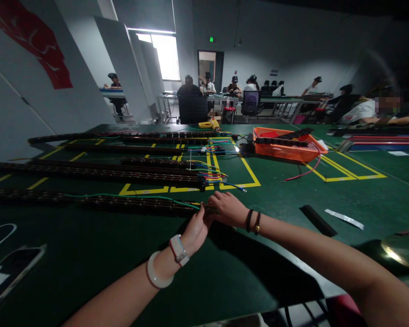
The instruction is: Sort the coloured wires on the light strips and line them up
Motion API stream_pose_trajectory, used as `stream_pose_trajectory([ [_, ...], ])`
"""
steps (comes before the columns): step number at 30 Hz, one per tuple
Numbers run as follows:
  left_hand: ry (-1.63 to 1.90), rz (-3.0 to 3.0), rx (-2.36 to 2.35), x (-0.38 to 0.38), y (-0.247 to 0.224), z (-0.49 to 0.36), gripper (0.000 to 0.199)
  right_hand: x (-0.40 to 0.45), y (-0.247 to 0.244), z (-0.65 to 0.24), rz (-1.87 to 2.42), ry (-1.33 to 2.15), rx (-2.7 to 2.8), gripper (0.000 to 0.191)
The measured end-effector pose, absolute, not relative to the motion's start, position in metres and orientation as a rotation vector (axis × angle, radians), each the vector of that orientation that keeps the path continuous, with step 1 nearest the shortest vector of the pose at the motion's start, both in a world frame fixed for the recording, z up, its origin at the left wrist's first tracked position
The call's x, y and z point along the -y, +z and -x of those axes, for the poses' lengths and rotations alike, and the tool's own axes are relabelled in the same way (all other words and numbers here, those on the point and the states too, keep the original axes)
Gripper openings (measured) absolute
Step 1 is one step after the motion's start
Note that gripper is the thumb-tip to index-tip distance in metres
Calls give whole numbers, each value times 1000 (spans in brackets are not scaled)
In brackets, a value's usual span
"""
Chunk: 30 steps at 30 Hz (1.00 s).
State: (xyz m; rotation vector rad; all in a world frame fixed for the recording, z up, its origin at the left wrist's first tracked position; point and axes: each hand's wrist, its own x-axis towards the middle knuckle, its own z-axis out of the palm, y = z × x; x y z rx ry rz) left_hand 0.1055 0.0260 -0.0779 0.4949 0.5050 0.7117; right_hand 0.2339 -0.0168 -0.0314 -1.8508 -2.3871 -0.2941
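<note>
At the right end of the nearest black cable chain, my left hand and my right hand meet with fingers closed around the wire ends. A green wire runs along the top of this chain to my fingers, with a yellow wire beside it. Just what the fingertips pinch is hidden. Behind lies a thicker bundle of black chains, its coloured wires with metal lugs fanning out beyond my hands. More black chains lie farther back on the green table.
An orange basket holds black chain pieces, with a red wire hanging out. Behind the chains lies a yellow heat gun. A black strip and a white strip lie at right. Several people sit at tables beyond.
</note>
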Motion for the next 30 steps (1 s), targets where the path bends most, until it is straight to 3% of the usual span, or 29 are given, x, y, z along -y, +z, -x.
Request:
stream_pose_trajectory([
  [3,688,-538,-500,-24,-71,-105,17,10,-25,-246,1961,30,2250,49],
  [10,659,-617,-409,-22,-69,-102,28,-1,-26,-248,2073,298,2384,44],
  [21,755,-606,-560,-13,-71,-101,16,8,-28,-238,1832,-318,2779,22],
  [30,718,-559,-579,-13,-74,-100,10,27,-47,-215,1799,-642,2677,31],
])
